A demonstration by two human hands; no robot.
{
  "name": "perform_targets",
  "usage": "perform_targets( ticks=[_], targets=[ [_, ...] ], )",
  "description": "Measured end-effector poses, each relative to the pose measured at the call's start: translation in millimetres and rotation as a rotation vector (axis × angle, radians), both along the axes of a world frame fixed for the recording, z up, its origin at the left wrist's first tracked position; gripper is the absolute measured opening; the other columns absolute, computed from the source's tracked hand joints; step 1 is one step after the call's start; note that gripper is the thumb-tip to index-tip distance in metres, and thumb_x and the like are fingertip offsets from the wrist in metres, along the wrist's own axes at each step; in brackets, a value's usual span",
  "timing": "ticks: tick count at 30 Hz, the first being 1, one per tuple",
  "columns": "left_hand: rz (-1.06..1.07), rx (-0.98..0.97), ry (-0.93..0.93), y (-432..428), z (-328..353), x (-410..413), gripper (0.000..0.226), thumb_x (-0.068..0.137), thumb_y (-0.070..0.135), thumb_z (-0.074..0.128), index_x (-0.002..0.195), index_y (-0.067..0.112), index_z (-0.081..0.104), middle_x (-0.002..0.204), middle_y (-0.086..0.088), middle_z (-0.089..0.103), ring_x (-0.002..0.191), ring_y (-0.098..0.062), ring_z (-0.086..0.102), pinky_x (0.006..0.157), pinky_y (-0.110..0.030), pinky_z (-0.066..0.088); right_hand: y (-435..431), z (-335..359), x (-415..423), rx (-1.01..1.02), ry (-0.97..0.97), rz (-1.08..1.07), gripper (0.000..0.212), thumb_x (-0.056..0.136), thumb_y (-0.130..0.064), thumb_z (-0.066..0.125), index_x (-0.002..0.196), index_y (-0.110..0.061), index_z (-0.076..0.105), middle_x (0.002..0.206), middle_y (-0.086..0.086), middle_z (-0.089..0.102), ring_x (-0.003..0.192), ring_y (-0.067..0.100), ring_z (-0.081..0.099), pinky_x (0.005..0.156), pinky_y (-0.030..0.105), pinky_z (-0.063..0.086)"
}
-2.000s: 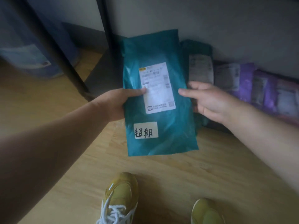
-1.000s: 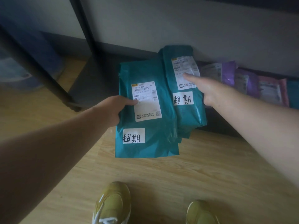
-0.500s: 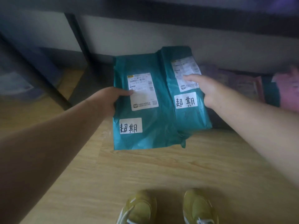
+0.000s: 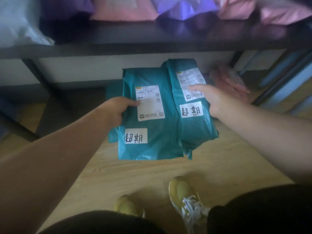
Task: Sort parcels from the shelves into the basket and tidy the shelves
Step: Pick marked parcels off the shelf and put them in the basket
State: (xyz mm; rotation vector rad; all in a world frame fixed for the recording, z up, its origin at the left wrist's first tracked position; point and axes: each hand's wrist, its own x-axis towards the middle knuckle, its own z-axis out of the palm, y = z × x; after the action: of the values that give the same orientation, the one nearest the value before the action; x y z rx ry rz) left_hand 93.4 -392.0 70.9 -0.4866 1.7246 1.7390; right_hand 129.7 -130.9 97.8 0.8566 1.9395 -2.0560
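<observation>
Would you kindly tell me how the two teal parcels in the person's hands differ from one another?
The left teal parcel looks flat and smooth; the right teal parcel looks fuller and creased. The left hand grips the left one's left edge, the right hand the right one's right edge. The handwritten sticker sits well below the left one's printed label, just under the right one's. Both are teal with matching stickers.

Our bare forearms reach to centre frame. Our left hand [image 4: 115,108] pinches a teal plastic mailer [image 4: 157,137], thumb on top; our right hand [image 4: 217,102] pinches a second teal plastic mailer [image 4: 195,130] likewise.
</observation>
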Motion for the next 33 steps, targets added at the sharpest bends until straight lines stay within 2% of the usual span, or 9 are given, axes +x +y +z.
perform_targets(
  ticks=[5,11,15,18,21,23,27,30,33],
  targets=[
    [-0.131,-0.003,0.052,49,20,4,0.012,0.093,0.004,0.059,0.102,0.007,0.066,0.075,-0.01,0.074,0.063,-0.023,0.071,0.056,-0.043,0.06,38,11,34,-0.03,0.015,-0.136,0.008,0.094,-0.016,0.064,0.101,-0.016,0.066,0.067,0.005,0.074,0.054,0.02,0.071,0.048,0.04,0.058],
    [-0.273,-0.002,0.013,122,19,14,0.013,0.091,0.004,0.06,0.102,0.007,0.066,0.076,-0.011,0.075,0.06,-0.024,0.073,0.049,-0.04,0.059,111,0,78,-0.112,0.039,-0.235,0.033,0.092,-0.012,0.063,0.124,-0.018,0.065,0.108,0.012,0.075,0.088,0.028,0.074,0.068,0.039,0.061],
    [-0.342,0.014,-0.003,174,-1,16,0.033,0.088,0.001,0.062,0.12,0.003,0.065,0.109,-0.017,0.072,0.085,-0.03,0.072,0.066,-0.041,0.062,163,-14,98,-0.124,0.014,-0.211,0.025,0.095,-0.013,0.059,0.119,-0.019,0.065,0.104,0.009,0.077,0.086,0.025,0.075,0.068,0.037,0.058],
    [-0.364,0.057,-0.045,206,-21,8,0.04,0.083,-0.002,0.063,0.123,0.003,0.064,0.117,-0.017,0.069,0.097,-0.03,0.07,0.078,-0.042,0.06,198,-34,97,-0.128,0.008,-0.21,0.032,0.094,-0.013,0.06,0.126,-0.015,0.063,0.108,0.01,0.075,0.093,0.027,0.074,0.07,0.038,0.059],
    [-0.38,0.066,-0.095,238,-52,-15,0.043,0.07,-0.004,0.064,0.112,0.002,0.066,0.107,-0.016,0.072,0.081,-0.026,0.074,0.068,-0.039,0.062,234,-65,87,-0.185,0.008,-0.173,0.038,0.095,-0.009,0.056,0.133,-0.014,0.059,0.122,0.012,0.07,0.111,0.031,0.068,0.089,0.047,0.055],
    [-0.419,0.022,-0.13,252,-67,-29,0.032,0.071,-0.008,0.061,0.1,0.002,0.067,0.093,-0.013,0.075,0.072,-0.024,0.074,0.062,-0.036,0.062,252,-85,82,-0.258,0.008,-0.149,0.04,0.093,-0.006,0.055,0.132,-0.014,0.06,0.124,0.011,0.07,0.114,0.032,0.067,0.095,0.049,0.052],
    [-0.465,-0.07,-0.19,269,-71,-44,0.024,0.084,-0.012,0.052,0.083,0.002,0.071,0.082,-0.011,0.076,0.067,-0.023,0.074,0.055,-0.033,0.061,268,-102,75,-0.362,0.03,-0.13,0.04,0.087,-0.005,0.059,0.127,-0.011,0.062,0.122,0.011,0.07,0.112,0.031,0.067,0.087,0.044,0.056],
    [-0.479,-0.118,-0.248,278,-58,-48,0.031,0.071,-0.01,0.057,0.098,0.002,0.065,0.086,-0.012,0.076,0.072,-0.025,0.075,0.059,-0.034,0.061,274,-101,72,-0.434,0.02,-0.129,0.057,0.079,-0.009,0.061,0.136,-0.007,0.055,0.125,0.014,0.067,0.113,0.033,0.066,0.081,0.042,0.058],
    [-0.455,-0.15,-0.287,279,-47,-47,0.031,0.073,-0.012,0.052,0.097,0.003,0.065,0.085,-0.013,0.075,0.071,-0.025,0.074,0.059,-0.036,0.061,269,-94,74,-0.45,-0.032,-0.133,0.065,0.076,-0.011,0.062,0.14,-0.005,0.052,0.135,0.019,0.061,0.121,0.038,0.061,0.088,0.046,0.056]
  ],
)
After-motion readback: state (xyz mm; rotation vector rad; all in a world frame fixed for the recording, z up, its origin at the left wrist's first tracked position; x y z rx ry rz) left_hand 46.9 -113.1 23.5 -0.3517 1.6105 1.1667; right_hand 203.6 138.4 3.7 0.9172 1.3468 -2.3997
